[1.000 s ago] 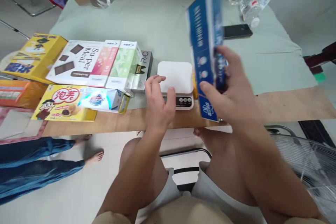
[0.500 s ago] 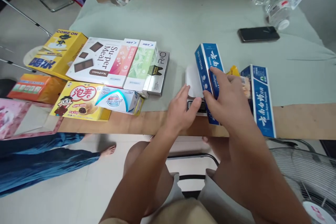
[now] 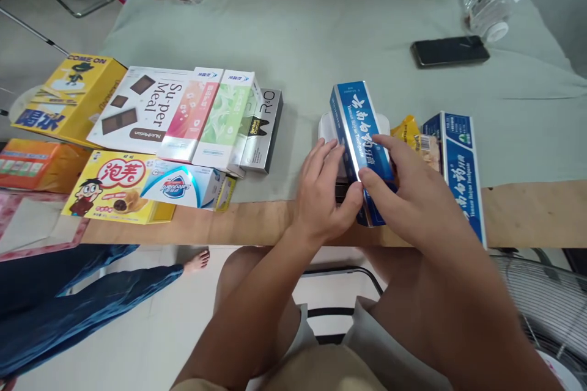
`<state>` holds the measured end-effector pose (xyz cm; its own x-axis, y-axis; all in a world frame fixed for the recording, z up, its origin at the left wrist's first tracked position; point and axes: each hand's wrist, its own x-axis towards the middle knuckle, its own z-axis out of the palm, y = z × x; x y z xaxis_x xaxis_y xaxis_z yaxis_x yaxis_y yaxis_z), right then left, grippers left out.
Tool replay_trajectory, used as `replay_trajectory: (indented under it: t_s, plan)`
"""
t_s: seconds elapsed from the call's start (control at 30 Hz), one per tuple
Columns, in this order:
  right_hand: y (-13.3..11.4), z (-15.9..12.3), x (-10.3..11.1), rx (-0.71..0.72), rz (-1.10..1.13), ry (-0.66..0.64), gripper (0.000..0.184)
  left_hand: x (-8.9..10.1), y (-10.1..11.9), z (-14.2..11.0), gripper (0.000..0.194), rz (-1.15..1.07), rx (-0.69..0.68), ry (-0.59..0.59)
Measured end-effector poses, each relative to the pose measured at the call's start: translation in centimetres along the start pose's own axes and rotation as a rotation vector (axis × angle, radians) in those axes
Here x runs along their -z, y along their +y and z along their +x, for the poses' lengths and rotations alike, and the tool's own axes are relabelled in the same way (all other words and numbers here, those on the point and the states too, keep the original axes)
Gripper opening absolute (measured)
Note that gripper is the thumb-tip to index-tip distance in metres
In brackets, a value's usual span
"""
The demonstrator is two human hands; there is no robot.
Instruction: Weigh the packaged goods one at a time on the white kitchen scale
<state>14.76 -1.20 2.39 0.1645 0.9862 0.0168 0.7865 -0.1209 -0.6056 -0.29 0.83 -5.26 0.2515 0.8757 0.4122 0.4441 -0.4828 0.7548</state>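
A blue toothpaste box [image 3: 360, 125] lies slantwise across a small white scale [image 3: 326, 128], its near end over the table's front edge. My right hand [image 3: 408, 189] grips the box's right side, thumb on the printed face and forefinger farther up the edge. My left hand [image 3: 323, 189] is open at the left side of the box, its fingers over the scale and its thumb near the box. Farther right lies a second blue toothpaste box [image 3: 463, 165]. Between the boxes is a yellow packet [image 3: 406, 130], partly hidden by my right hand.
On the left are several packages, including a Super Meal box [image 3: 119, 104], a yellow puff box [image 3: 107, 186], a Safeguard box [image 3: 183, 183] and a silver-black box [image 3: 263, 134]. A phone [image 3: 449, 52] and clear bottles [image 3: 488, 3] lie at the back right. Another person's legs [image 3: 114, 293] show lower left.
The toothpaste box has turned from a tilt so that its broad printed face is upward on the scale. My left hand has closed in on its side. The view has shifted slightly.
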Motion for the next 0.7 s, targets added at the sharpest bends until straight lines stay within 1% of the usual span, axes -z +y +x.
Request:
replay_trajectory:
  t_s: [0.1,0.2,0.27,0.37,0.43,0.5,0.6,0.7]
  plan:
    - [0.4,-0.3,-0.3,0.011,0.064,-0.041,0.055,0.1,0.9,-0.3,0.060,0.025,-0.048,0.035]
    - [0.4,-0.6,-0.7,0.026,0.103,-0.059,0.062,0.2,1.4,-0.8,0.058,0.007,-0.081,0.039]
    - [0.3,-0.7,-1.0,0.016,0.150,-0.053,0.064,0.2,1.4,-1.3,0.060,-0.034,-0.109,0.019]
    - [0.0,-0.8,-1.5,-0.032,0.286,-0.024,0.059,0.4,1.0,-1.7,0.065,-0.090,-0.176,-0.015]
    - [-0.5,-0.9,-2.0,-0.045,0.417,-0.024,0.057,0.8,0.6,-1.9,0.071,-0.117,-0.225,-0.010]
    - [-1.3,-1.0,-2.6,-0.016,0.544,-0.043,0.057,1.4,0.1,-2.0,0.076,-0.130,-0.250,0.012]
    - [-2.9,-0.8,-3.8,0.051,0.701,-0.098,0.058,2.9,-0.5,-2.3,0.081,-0.102,-0.228,0.053]
    - [-4.4,-0.3,-5.3,0.063,0.810,-0.178,0.057,4.4,-1.1,-2.6,0.082,-0.031,-0.132,0.072]
